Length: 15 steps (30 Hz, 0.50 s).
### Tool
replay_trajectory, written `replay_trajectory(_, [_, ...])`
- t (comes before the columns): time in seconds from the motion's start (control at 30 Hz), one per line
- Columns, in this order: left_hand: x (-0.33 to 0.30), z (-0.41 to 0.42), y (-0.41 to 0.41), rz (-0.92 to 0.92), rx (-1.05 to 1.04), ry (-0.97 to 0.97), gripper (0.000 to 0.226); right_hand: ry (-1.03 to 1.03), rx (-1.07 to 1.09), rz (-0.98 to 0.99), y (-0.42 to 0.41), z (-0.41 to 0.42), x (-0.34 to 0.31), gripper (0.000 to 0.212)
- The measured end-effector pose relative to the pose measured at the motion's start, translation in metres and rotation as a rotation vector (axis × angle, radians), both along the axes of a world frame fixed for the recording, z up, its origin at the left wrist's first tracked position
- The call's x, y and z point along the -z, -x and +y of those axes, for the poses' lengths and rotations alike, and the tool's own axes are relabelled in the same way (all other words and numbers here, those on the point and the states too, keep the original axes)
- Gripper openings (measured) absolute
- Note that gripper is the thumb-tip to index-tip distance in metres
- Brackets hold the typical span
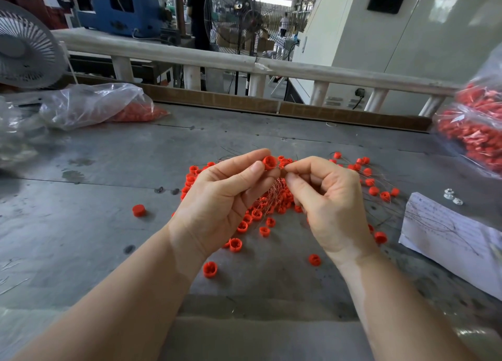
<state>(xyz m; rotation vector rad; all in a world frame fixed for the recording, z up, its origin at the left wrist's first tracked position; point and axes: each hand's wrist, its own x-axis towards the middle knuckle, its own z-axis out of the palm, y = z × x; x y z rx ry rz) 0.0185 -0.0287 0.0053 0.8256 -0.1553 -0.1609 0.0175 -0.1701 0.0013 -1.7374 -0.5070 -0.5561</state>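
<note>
Left hand pinches a red cap, right hand pinches thin wires beside it; the paper bears unreadable handwriting.

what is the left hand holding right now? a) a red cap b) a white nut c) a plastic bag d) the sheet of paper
A: the left hand pinches a red cap between thumb and forefinger, while the right hand pinches thin wire beside it.
</note>
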Motion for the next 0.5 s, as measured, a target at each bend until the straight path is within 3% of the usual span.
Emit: replay_trajectory(0.5, [0.0028, 0.0032, -0.0027, 0.009, 0.046, 0.046, 0.022, 0.020, -0.001, -0.031, 0.0012, 0.0015, 0.0003, 0.012])
